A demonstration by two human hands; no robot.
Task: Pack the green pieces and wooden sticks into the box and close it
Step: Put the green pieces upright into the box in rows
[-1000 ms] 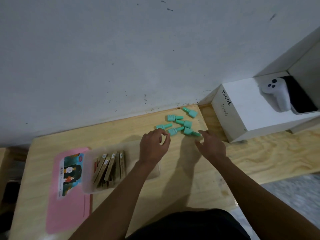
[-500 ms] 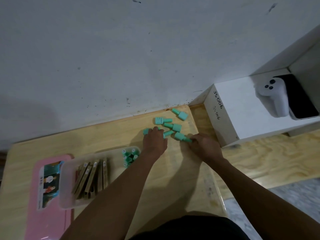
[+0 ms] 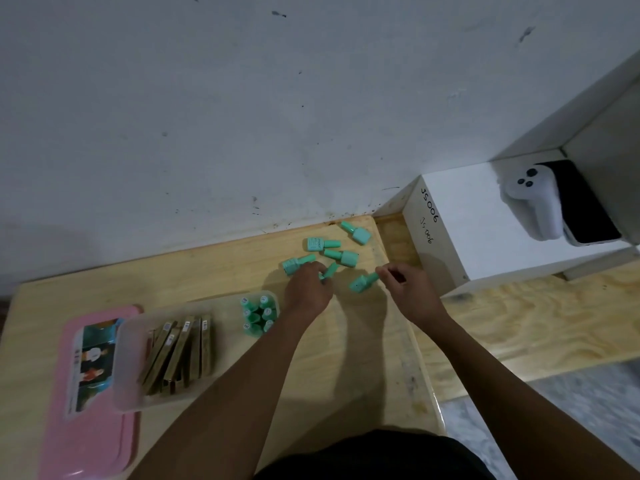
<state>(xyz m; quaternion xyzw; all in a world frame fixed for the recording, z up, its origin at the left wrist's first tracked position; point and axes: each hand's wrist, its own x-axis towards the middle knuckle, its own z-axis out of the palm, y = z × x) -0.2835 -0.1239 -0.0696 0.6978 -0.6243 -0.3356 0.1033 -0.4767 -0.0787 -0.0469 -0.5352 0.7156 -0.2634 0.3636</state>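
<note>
The left hand grips one green piece; the right hand pinches a second green piece by its neck. The clear box lies leftward, nearer the left hand.

Loose green pieces on a wooden table, near the wall
The left hand curls round one green piece; the right hand pinches a second green piece by its narrow end (fat end toward the left hand). The clear box beside them holds wooden sticks and upright green pieces.
</note>
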